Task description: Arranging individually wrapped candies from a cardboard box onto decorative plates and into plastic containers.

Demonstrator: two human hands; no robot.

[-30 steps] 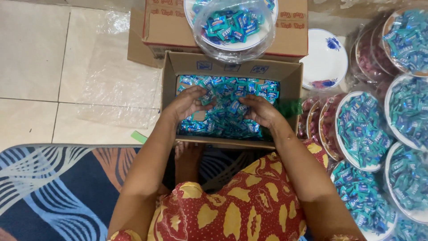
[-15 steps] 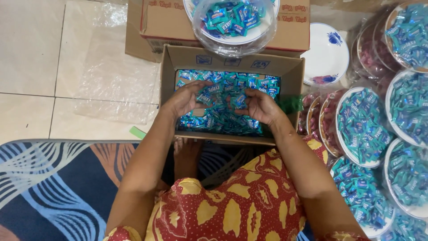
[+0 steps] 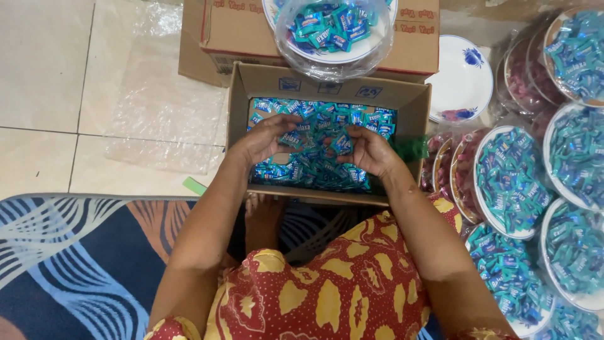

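An open cardboard box [image 3: 327, 82] sits on the floor in front of me, filled with small blue-green wrapped candies [image 3: 314, 167]. Both my hands are inside it. My left hand [image 3: 263, 141] is cupped around a bunch of candies at the box's left side. My right hand [image 3: 368, 151] grips candies near the middle right. Just beyond the box a clear bowl [image 3: 333, 28] with more of the same candies rests on a bigger closed carton [image 3: 239, 25].
To the right stand several white plates heaped with wrapped candies under clear film [image 3: 509, 179], plus one bare white plate with a blue flower [image 3: 462, 79]. A clear plastic sheet [image 3: 157, 119] lies on the tiled floor at left. A blue patterned mat [image 3: 75, 252] lies under me.
My hands have drawn closer together in the box and gathered candies between the fingers. The view has shifted slightly downward.
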